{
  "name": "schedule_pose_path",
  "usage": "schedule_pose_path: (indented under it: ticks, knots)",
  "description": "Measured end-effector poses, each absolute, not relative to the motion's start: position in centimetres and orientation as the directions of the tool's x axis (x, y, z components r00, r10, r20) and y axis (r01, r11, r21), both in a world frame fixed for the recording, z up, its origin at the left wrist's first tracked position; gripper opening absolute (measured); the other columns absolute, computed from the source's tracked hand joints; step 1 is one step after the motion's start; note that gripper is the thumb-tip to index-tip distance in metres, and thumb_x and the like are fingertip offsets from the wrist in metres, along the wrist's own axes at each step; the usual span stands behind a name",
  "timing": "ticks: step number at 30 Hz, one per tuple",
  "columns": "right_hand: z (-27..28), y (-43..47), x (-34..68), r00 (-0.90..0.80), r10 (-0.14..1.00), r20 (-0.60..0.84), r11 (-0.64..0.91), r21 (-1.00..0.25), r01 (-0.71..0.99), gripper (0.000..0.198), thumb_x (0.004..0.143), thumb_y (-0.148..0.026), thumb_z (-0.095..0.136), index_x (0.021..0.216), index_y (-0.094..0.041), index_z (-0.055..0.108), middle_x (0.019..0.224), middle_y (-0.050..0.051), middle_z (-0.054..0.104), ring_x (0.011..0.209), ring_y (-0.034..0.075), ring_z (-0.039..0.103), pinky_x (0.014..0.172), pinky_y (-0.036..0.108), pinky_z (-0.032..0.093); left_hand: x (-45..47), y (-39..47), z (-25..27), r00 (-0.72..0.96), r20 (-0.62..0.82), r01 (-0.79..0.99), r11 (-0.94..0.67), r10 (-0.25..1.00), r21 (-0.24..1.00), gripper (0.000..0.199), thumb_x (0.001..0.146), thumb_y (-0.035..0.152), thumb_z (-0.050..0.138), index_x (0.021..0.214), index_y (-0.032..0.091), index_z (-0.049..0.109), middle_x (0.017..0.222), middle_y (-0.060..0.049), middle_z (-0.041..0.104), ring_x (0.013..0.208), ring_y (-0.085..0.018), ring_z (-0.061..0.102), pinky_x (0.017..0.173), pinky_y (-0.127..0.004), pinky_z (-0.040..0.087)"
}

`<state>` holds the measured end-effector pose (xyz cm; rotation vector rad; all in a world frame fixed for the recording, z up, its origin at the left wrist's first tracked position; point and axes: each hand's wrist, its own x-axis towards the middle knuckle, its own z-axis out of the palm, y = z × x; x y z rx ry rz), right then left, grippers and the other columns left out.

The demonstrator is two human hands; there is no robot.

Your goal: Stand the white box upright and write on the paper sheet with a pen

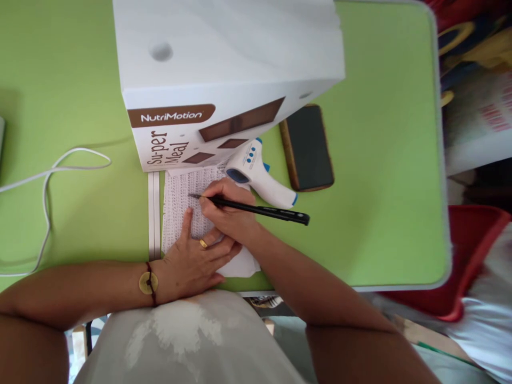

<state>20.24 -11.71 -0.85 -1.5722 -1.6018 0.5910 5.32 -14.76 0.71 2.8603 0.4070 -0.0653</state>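
Note:
A black pen point(264, 210) is pinched in my right hand point(230, 208), its tip at a sheet of paper point(176, 205) covered in rows of small handwriting. My left hand point(196, 256) lies flat across the lower part of that paper, fingers stretched toward the right and partly under my right hand. A ring is on one of its fingers. Just beyond my right hand rests a white and blue handheld infrared thermometer point(266, 178). The paper's far edge meets a white box point(172, 144) printed "NutriMotion" and "Su-per Meal", which stands upright on the table.
The green table point(384, 160) bears a dark phone point(307, 146) in a brown case right of the thermometer. A white cable point(48, 197) loops at the left. Beside the paper runs a pale strip point(153, 213). A red tray-like object point(476, 256) sits beyond the right edge.

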Motion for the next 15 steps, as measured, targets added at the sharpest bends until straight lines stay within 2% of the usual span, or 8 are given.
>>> schedule_pose_path:
  ticks: [4,11,15]
  knots:
    - [-0.42,-11.67,20.16,0.096,0.982,0.162,0.074,-0.799,0.597,0.012,0.076,-0.025,0.055,0.064,-0.022,0.051,0.058,-0.004,0.054,0.052,0.012,0.050,0.051,0.026,0.041,5.30,-14.77,0.64,0.959,-0.082,0.284,-0.930,0.272,0.234,0.070,0.095,0.058,0.057,0.150,0.021,0.037,0.156,-0.005,0.035,0.144,-0.036,0.020,0.112,-0.076,0.023]
    - [-0.43,-11.68,19.98,0.088,0.985,0.146,0.067,-0.804,0.591,0.011,0.075,-0.024,0.054,0.065,-0.022,0.050,0.059,-0.004,0.054,0.054,0.012,0.050,0.052,0.025,0.041,5.30,-14.88,0.65,0.957,-0.092,0.288,-0.927,0.274,0.241,0.068,0.095,0.057,0.056,0.150,0.022,0.037,0.157,-0.004,0.034,0.143,-0.035,0.022,0.111,-0.076,0.026]
    - [-0.48,-11.66,19.99,0.101,0.984,0.148,0.058,-0.794,0.605,0.010,0.073,-0.024,0.054,0.065,-0.022,0.048,0.059,-0.003,0.054,0.055,0.013,0.050,0.053,0.026,0.041,5.36,-14.90,0.66,0.958,-0.100,0.285,-0.930,0.269,0.233,0.068,0.095,0.058,0.055,0.150,0.022,0.038,0.157,-0.003,0.032,0.144,-0.035,0.018,0.110,-0.077,0.028]
